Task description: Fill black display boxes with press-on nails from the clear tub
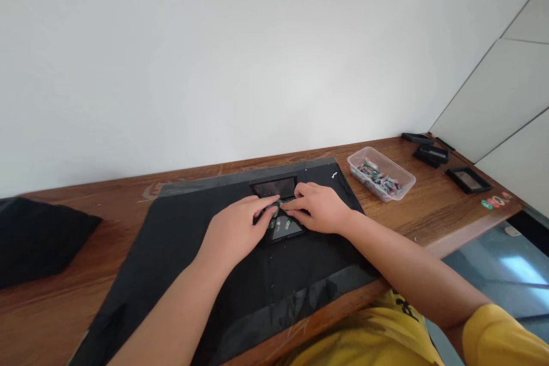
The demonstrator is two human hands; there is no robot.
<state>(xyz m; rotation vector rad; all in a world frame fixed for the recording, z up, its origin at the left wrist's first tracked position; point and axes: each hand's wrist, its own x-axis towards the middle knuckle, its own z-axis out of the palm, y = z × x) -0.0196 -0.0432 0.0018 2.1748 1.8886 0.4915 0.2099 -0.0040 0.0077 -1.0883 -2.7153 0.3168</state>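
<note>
A black hinged case [295, 231] lies opened out on a black mat [180, 251], its lid with a dark see-through panel [274, 187] on the far side. Several small green and white pieces [287, 223] rest in the near half. My left hand [235, 223] reaches in from the left, thumb and forefinger pinched at a small green piece [279, 203]. From the right, my right hand [319, 207] meets the same piece with its fingertips closed together. The fingers partly cover the piece, so its exact shape is hidden.
A clear plastic tub [405, 178] of small wrapped-looking pieces stands right of the mat. Beyond it are several black cases [469, 180] and some round coloured stickers [497, 201] near the wooden table's [422, 220] right end. Black cloth [38, 240] lies left; a white wall rises behind.
</note>
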